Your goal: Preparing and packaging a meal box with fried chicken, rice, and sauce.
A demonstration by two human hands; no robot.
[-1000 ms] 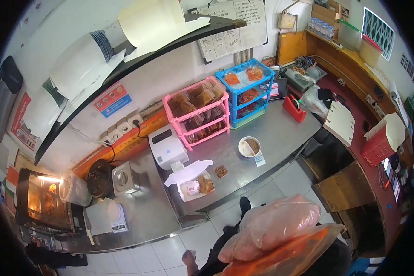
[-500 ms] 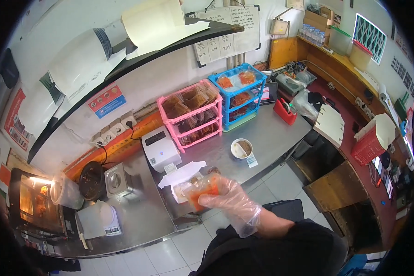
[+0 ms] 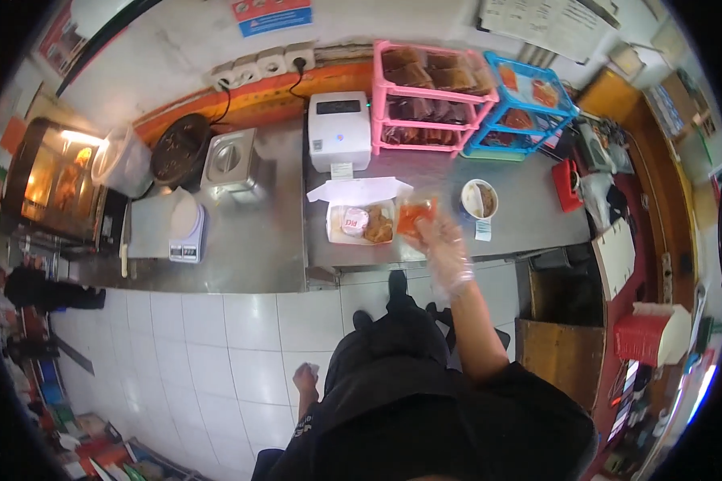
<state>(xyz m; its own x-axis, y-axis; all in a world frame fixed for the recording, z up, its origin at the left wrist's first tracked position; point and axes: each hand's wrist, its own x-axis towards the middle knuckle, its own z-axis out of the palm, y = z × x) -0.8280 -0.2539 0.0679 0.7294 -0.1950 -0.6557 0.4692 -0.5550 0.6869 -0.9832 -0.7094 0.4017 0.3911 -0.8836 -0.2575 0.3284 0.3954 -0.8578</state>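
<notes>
Since the earlier frame, the gloved right hand (image 3: 445,248) is reaching further, its fingers gripping an orange sauce packet (image 3: 414,215) at frame centre, just right of the open white food box (image 3: 361,220) on the steel bench (image 3: 249,240). Left hand (image 3: 305,377) is hanging clenched, lower centre.

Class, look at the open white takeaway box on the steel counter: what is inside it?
The open white takeaway box holds a small round white lidded cup beside brown fried pieces. The gloved right hand with its orange sauce packet covers the box's right edge.
</notes>
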